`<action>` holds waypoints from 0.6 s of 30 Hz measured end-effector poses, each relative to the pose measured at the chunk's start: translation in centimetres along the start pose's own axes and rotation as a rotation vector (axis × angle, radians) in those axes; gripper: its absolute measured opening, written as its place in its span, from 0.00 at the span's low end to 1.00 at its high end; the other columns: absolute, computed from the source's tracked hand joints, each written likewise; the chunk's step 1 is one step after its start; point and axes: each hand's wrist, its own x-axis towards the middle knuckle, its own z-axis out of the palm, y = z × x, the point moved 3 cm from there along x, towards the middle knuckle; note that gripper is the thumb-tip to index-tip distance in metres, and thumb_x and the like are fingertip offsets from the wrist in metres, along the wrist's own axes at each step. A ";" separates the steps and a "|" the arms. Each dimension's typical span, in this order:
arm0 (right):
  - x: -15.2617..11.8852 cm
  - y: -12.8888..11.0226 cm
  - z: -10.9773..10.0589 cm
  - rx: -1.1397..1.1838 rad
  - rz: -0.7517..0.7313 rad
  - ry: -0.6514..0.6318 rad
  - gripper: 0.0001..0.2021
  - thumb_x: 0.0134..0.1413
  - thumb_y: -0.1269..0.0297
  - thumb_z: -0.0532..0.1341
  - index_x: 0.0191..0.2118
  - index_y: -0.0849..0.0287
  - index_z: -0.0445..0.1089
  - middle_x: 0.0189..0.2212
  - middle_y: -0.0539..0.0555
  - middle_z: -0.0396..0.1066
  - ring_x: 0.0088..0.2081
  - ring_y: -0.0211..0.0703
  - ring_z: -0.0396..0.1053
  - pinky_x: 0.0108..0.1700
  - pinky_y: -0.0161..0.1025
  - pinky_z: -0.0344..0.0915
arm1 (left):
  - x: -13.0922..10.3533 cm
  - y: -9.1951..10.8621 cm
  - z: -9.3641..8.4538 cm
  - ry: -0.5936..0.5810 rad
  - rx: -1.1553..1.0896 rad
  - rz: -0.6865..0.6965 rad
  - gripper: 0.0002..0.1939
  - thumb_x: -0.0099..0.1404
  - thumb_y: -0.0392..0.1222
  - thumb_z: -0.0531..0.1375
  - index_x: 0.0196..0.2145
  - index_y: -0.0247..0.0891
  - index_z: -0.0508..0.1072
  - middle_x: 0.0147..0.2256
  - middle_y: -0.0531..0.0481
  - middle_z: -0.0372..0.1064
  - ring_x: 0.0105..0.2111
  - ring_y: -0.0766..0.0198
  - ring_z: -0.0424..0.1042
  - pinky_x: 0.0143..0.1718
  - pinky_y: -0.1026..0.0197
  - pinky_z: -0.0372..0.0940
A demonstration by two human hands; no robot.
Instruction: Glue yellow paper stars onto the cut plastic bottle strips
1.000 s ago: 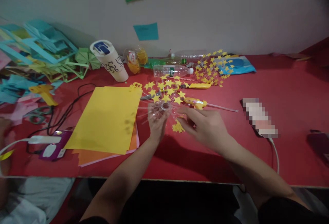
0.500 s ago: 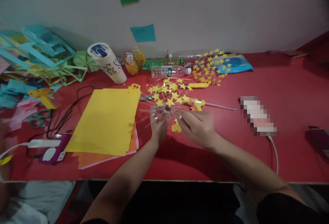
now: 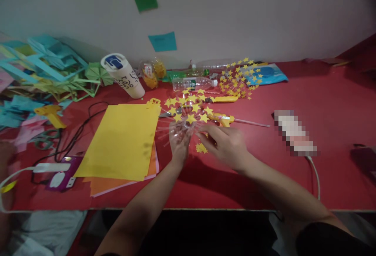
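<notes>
A clear plastic bottle cut into thin strips, with yellow paper stars [image 3: 190,118] on many strip ends, stands fanned out over the middle of the table. My left hand [image 3: 179,142] is closed around the bottle's body from the left. On the right side, my right hand [image 3: 227,144] has its thumb and forefinger together at the bottle's edge, pinching what looks like a clear strip; the fingertips are slightly blurred. Just below, loose yellow stars [image 3: 201,148] lie in a small pile. Behind the bottle, a yellow glue gun [image 3: 221,119] with a glue stick in it and a yellow cutter [image 3: 225,99] rest on the table.
Yellow paper sheets [image 3: 117,142] lie left, near a purple power socket [image 3: 63,175], another glue gun [image 3: 51,115] and green scissors [image 3: 45,138]. A white tumbler [image 3: 126,77], plastic bottles [image 3: 192,83] and a second star piece [image 3: 239,79] stand behind. A phone [image 3: 295,132] lies right.
The starred bottle has shifted slightly left and turned a little in my left hand. My right hand's fingertips have moved slightly left, closer to the bottle's middle.
</notes>
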 end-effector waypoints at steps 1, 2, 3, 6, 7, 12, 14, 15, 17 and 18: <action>0.0 0.1 0.0 -0.006 0.006 -0.005 0.13 0.62 0.68 0.53 0.30 0.60 0.71 0.17 0.48 0.71 0.17 0.31 0.61 0.21 0.31 0.51 | 0.0 0.1 0.0 -0.002 -0.003 0.004 0.24 0.43 0.49 0.74 0.36 0.44 0.69 0.35 0.54 0.72 0.36 0.65 0.74 0.42 0.63 0.67; 0.1 0.2 0.0 -0.012 0.012 -0.011 0.13 0.62 0.68 0.53 0.30 0.60 0.71 0.17 0.48 0.70 0.17 0.32 0.61 0.21 0.31 0.51 | 0.1 0.2 0.1 -0.003 -0.001 0.009 0.24 0.44 0.48 0.73 0.36 0.43 0.69 0.35 0.54 0.72 0.36 0.65 0.74 0.42 0.63 0.67; 0.1 0.3 -0.1 -0.019 0.014 -0.014 0.12 0.62 0.68 0.53 0.29 0.60 0.71 0.16 0.48 0.69 0.17 0.32 0.60 0.21 0.31 0.51 | 0.1 0.2 0.1 0.001 0.008 0.013 0.23 0.45 0.47 0.73 0.36 0.43 0.69 0.34 0.55 0.72 0.35 0.66 0.74 0.42 0.64 0.67; 0.2 0.3 -0.9 -0.042 0.011 0.012 0.13 0.60 0.67 0.55 0.24 0.60 0.68 0.15 0.47 0.67 0.17 0.30 0.59 0.21 0.31 0.51 | 0.4 0.2 0.0 0.037 0.068 0.019 0.21 0.47 0.45 0.73 0.36 0.41 0.69 0.35 0.54 0.72 0.35 0.67 0.74 0.41 0.64 0.67; 0.3 0.2 -1.2 -0.036 -0.002 0.019 0.13 0.60 0.68 0.56 0.24 0.59 0.67 0.15 0.46 0.66 0.16 0.30 0.58 0.21 0.31 0.51 | 0.4 0.2 -0.1 0.048 0.077 0.013 0.22 0.47 0.44 0.72 0.36 0.41 0.68 0.35 0.53 0.72 0.35 0.67 0.74 0.42 0.63 0.67; 0.5 -1.0 -2.1 0.028 -0.165 -0.044 0.08 0.61 0.69 0.55 0.32 0.61 0.70 0.18 0.47 0.69 0.19 0.31 0.62 0.22 0.32 0.55 | 0.8 0.1 -0.3 0.099 0.008 -0.046 0.27 0.42 0.45 0.74 0.37 0.41 0.67 0.34 0.54 0.71 0.35 0.66 0.73 0.45 0.59 0.67; 0.3 -1.2 -1.6 0.018 -0.205 -0.075 0.09 0.61 0.69 0.54 0.36 0.64 0.71 0.19 0.48 0.70 0.20 0.33 0.64 0.23 0.33 0.55 | 0.9 0.2 -0.2 0.096 0.013 -0.061 0.26 0.43 0.46 0.74 0.38 0.41 0.68 0.35 0.53 0.72 0.36 0.65 0.73 0.45 0.59 0.67; 0.2 -1.3 -1.3 0.014 -0.214 -0.095 0.09 0.62 0.70 0.54 0.36 0.64 0.71 0.19 0.48 0.69 0.20 0.33 0.64 0.23 0.33 0.55 | 0.9 0.3 -0.1 0.085 0.020 -0.069 0.26 0.43 0.46 0.74 0.38 0.41 0.69 0.36 0.52 0.72 0.37 0.64 0.74 0.45 0.60 0.67; 0.0 -1.3 -0.7 0.012 -0.219 -0.125 0.10 0.61 0.72 0.54 0.33 0.63 0.71 0.18 0.47 0.68 0.20 0.33 0.63 0.23 0.34 0.53 | 0.8 0.3 0.0 0.070 0.029 -0.077 0.24 0.43 0.46 0.74 0.36 0.40 0.71 0.35 0.51 0.73 0.37 0.63 0.74 0.44 0.61 0.67; -0.1 -1.2 -0.5 0.011 -0.220 -0.136 0.10 0.61 0.73 0.53 0.31 0.62 0.70 0.19 0.47 0.68 0.20 0.33 0.62 0.23 0.34 0.52 | 0.7 0.3 0.0 0.066 0.028 -0.076 0.23 0.43 0.46 0.74 0.35 0.40 0.71 0.34 0.52 0.73 0.36 0.64 0.74 0.44 0.61 0.67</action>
